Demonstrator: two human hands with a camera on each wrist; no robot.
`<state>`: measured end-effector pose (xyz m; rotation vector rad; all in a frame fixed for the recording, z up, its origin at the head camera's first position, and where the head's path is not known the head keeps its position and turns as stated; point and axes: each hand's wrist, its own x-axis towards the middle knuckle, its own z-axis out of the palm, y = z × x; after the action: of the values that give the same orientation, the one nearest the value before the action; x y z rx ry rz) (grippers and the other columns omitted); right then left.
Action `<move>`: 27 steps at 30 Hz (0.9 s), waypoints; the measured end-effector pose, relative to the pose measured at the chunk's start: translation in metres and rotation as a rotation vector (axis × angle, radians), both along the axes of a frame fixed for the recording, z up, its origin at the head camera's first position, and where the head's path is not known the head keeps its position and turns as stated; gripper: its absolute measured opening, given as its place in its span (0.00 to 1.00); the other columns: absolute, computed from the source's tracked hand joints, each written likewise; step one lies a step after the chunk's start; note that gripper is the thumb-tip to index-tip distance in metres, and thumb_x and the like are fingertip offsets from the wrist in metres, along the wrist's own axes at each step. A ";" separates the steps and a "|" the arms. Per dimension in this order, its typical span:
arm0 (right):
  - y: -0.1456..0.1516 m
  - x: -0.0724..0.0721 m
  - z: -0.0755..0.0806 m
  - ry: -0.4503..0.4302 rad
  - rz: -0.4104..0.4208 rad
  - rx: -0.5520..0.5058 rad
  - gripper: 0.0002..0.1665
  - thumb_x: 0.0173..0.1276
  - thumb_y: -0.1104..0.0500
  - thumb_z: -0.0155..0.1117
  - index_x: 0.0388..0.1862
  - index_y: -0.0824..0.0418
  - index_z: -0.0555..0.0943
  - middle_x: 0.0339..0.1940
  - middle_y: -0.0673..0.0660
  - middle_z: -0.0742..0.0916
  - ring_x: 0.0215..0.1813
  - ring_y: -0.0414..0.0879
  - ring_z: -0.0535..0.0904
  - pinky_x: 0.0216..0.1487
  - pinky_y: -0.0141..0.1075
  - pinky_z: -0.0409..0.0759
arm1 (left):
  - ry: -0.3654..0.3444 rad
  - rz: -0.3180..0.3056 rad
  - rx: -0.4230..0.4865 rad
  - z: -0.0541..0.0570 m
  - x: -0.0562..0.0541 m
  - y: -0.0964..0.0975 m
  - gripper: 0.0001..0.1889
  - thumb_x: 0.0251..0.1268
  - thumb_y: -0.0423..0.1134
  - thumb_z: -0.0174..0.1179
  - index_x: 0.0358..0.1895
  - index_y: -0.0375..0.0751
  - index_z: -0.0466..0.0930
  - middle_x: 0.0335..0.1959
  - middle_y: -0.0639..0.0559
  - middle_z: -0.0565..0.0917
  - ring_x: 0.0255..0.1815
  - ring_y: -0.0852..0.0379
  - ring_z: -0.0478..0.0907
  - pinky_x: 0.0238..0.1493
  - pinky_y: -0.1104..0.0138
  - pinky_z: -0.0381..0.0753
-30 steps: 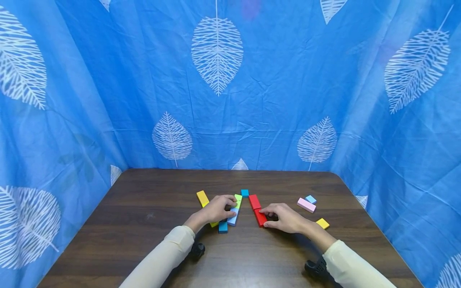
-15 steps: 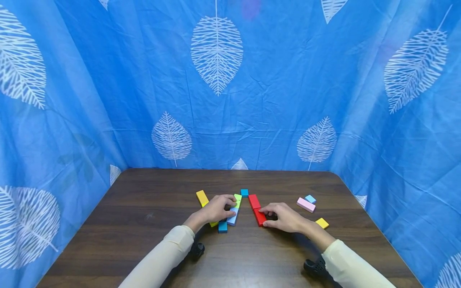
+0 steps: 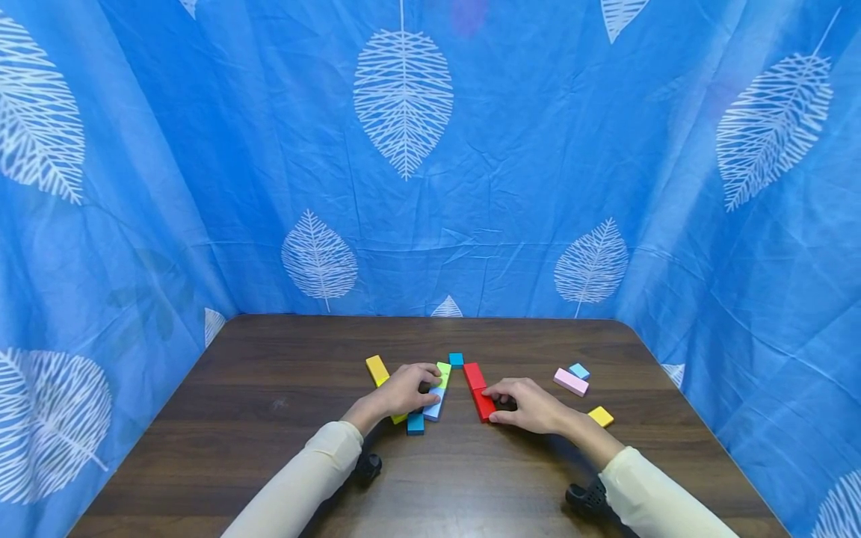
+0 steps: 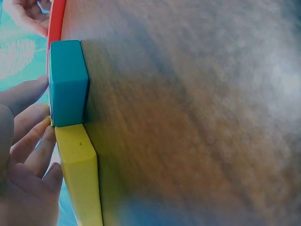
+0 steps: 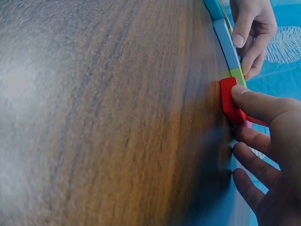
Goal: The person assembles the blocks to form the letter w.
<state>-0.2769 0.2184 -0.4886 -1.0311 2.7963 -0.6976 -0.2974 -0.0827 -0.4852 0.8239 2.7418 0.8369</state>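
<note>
Coloured rectangular blocks lie in a zigzag line on the dark wooden table. My left hand point(image 3: 403, 390) reaches over the yellow strip point(image 3: 378, 370), its thumb at the light blue block point(image 3: 433, 408) and its fingertips beside the light green block point(image 3: 444, 371). A teal block point(image 4: 68, 84) stands end to end with a yellow one point(image 4: 77, 165) in the left wrist view. My right hand point(image 3: 531, 406) pinches the nearer red block point(image 5: 228, 99) between thumb and index finger, other fingers spread. That block meets the farther red block point(image 3: 474, 376); a small blue block point(image 3: 456, 360) sits beyond.
Off to the right lie a pink block point(image 3: 571, 382), a small light blue block point(image 3: 579, 370) and a yellow block point(image 3: 601, 416). Black devices sit under both wrists. A blue leaf-patterned curtain point(image 3: 498, 187) surrounds the far and side edges of the table.
The nearer red block has shifted very slightly left with my right hand and now lines up more closely with the farther one. My left hand stays in place.
</note>
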 end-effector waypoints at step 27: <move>0.016 0.000 0.005 0.016 0.025 -0.062 0.25 0.72 0.49 0.71 0.63 0.60 0.83 0.56 0.52 0.86 0.50 0.45 0.81 0.53 0.45 0.83 | 0.025 -0.020 -0.007 0.002 0.002 0.001 0.20 0.72 0.42 0.69 0.62 0.37 0.85 0.66 0.48 0.79 0.69 0.47 0.73 0.70 0.53 0.72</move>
<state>-0.2765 0.2349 -0.4835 -1.0857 2.7867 -0.7814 -0.2956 -0.0815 -0.4832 0.8651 2.7520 0.8177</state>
